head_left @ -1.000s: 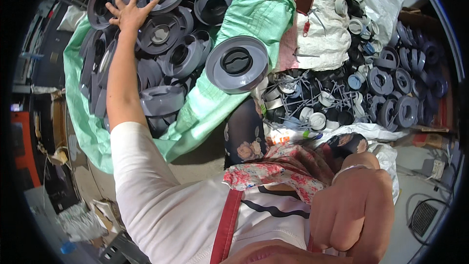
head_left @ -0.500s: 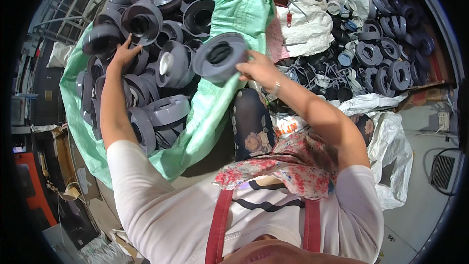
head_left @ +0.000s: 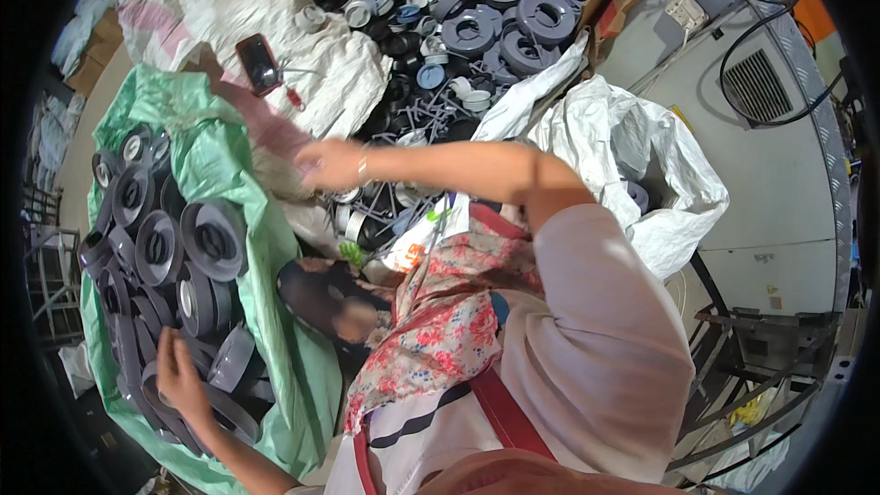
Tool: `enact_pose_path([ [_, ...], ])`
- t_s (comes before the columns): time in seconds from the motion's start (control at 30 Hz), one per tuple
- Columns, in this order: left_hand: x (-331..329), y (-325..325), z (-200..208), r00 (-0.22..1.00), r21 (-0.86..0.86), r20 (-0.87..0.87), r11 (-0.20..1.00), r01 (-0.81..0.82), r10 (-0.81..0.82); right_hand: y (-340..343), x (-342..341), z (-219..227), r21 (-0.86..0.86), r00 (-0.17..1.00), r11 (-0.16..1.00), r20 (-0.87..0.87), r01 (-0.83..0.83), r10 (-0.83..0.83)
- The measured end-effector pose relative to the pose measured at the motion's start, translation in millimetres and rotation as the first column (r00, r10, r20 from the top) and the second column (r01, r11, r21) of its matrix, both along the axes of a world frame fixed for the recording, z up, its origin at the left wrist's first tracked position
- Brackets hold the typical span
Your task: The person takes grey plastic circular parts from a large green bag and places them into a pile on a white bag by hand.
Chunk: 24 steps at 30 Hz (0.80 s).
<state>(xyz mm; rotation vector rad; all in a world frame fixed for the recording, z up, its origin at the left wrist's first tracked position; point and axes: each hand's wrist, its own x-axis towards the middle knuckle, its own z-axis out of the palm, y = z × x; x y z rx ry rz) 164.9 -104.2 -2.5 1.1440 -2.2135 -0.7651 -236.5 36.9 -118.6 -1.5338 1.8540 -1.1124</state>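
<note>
A green woven sack [head_left: 316, 403] full of grey plastic ring-shaped parts stands at the left. My left hand [head_left: 181, 380] is over these parts with its fingers stretched out, holding nothing that I can see. One wide grey cup-shaped part [head_left: 214, 238] with a dark centre lies near the sack's right side. My right hand [head_left: 335, 163] hangs over a pinkish-white cloth sack, right of the green one. Its fingers are loosely bent and slightly blurred, with no part visible in them.
A phone [head_left: 258, 64] in a red case lies on a white woven sack [head_left: 202, 14]. Beyond my right arm are a heap of grey rings [head_left: 547, 18], small black and white caps, and thin grey stems [head_left: 423, 112]. An open white sack [head_left: 674, 151] stands right, beside a grey cabinet [head_left: 779, 192].
The grey ring part has left my right hand, which is now farther right of the green sack. My view has turned to the right. My left hand is over nearer parts.
</note>
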Motion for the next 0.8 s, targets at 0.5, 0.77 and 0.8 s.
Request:
enact_pose_path([
  [0.5, -332.0, 192.7, -209.9, 0.511, 0.035, 0.417, 0.575, 0.817, -0.752, 222.6, -501.4, -8.1, 0.123, 0.098, -0.012, -0.84, 0.992, -0.534],
  [0.77, -318.6, 179.5, -293.2, 0.431, 0.23, 0.363, 0.528, 0.817, -0.826, 269.1, -575.6, -113.2, 0.692, 0.541, 0.475, 0.144, 0.543, -0.829],
  [0.8, -320.4, 180.8, -294.0, 0.437, 0.244, 0.365, 0.537, 0.807, -0.822, 251.5, -558.5, -112.8, 0.659, 0.62, 0.461, -0.011, 0.594, -0.784],
])
